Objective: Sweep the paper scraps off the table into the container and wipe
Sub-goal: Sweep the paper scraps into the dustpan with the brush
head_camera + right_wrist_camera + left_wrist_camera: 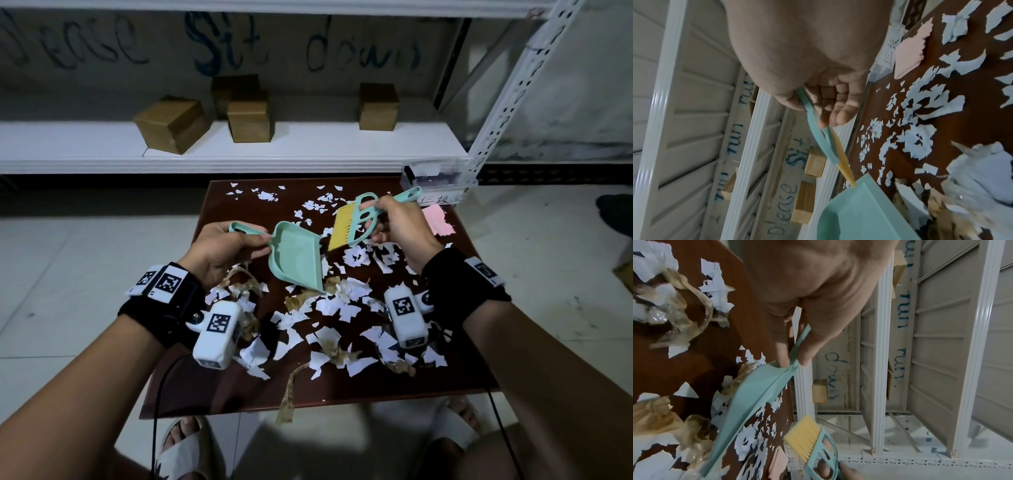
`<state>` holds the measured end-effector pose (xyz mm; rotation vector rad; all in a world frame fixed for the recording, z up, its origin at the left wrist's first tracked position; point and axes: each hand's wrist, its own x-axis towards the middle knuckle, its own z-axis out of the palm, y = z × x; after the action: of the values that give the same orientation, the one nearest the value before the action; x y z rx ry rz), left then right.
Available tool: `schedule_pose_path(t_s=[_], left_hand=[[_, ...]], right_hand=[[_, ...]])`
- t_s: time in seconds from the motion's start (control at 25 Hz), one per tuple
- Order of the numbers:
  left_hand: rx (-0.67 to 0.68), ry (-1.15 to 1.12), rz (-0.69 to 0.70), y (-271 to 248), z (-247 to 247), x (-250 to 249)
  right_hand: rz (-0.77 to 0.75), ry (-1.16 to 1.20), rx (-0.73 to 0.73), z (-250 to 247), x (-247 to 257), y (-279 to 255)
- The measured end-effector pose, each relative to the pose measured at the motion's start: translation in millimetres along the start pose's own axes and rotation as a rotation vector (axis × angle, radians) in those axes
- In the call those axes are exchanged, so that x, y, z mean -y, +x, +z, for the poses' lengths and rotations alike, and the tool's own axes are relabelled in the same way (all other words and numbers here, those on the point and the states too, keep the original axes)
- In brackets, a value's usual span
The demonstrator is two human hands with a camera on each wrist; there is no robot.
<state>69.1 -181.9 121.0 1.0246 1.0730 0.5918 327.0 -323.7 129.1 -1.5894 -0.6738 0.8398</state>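
White paper scraps and crumpled brown tape lie scattered over a dark brown table. My left hand grips the handle of a mint green dustpan, held tilted above the table's middle; the pan looks empty. My right hand grips the mint handle of a small brush with yellow bristles, just right of the dustpan's open edge. In the right wrist view the bristles nearly touch the dustpan rim. A clear plastic container stands past the table's far right corner.
A pink cloth lies at the table's right edge. Behind stands a white metal shelf carrying several cardboard boxes. Pale tiled floor surrounds the table. My sandalled feet are under the near edge.
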Motion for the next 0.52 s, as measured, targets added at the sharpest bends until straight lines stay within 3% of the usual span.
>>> schedule_pose_path(t_s=[0.28,0.4,0.52], left_hand=[[-0.066,-0.009,0.003,5,-8,0],[-0.112,-0.03,0.015,7,-8,-1],[-0.161,-0.023,0.048,7,-8,1]], right_hand=[[-0.227,-0.425,-0.19,-35,1,16],[-0.234,-0.561,-0.264,-51,-7,24],[-0.234,-0.713,-0.233,-57,-17,30]])
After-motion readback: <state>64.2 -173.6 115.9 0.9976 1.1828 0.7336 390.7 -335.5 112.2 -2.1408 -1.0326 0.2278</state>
